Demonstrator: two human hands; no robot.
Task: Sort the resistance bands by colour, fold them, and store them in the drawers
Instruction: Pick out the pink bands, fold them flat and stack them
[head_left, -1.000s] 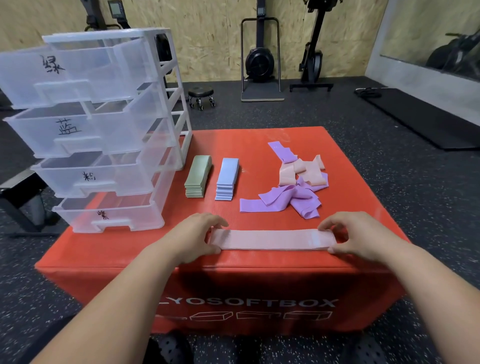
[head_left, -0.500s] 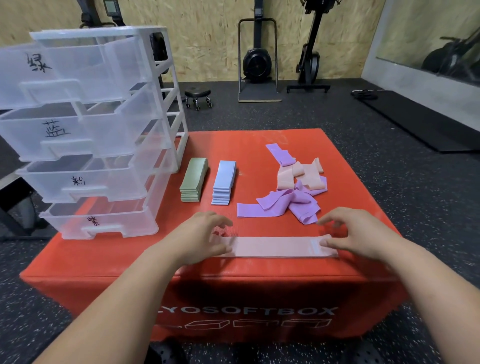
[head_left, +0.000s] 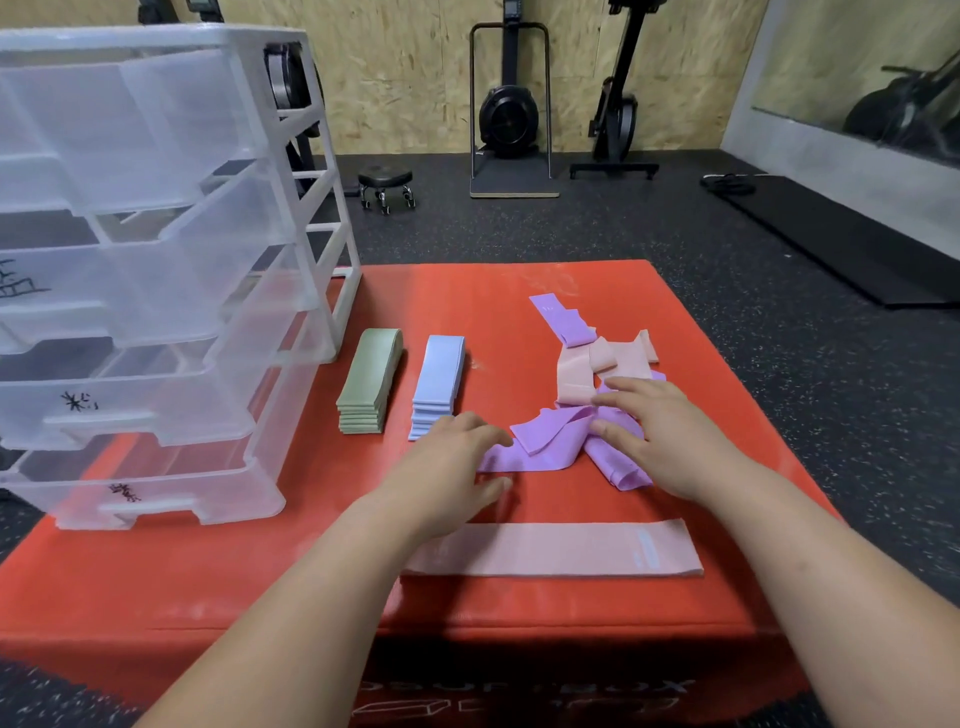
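Right now I am holding both hands low over the red box (head_left: 208, 571), palms down. My left hand (head_left: 452, 467) is hanging loose, fingers relaxed and slightly spread, gripping nothing. Its fingertips are sitting at the left end of the purple bands (head_left: 550, 441), and I cannot tell whether they are touching the fabric. My right hand (head_left: 660, 436) is lying open on the same tangle, fingers straight and fanned out, the thumb resting on a purple strip and the fingertips lying at the edge of the peach bands (head_left: 592, 371) heaped just behind. Neither hand is pinching or curling around anything.

The long pink band (head_left: 561, 553) is lying flat along the near edge of the box, with my left forearm covering its left end. The green stack (head_left: 369, 379) and the blue stack (head_left: 439, 379) are sitting folded, side by side, between the tangle and the clear drawer unit (head_left: 156, 260). That unit is standing on the box's left side, its four drawers jutting forward from the frame, some showing black ink marks.
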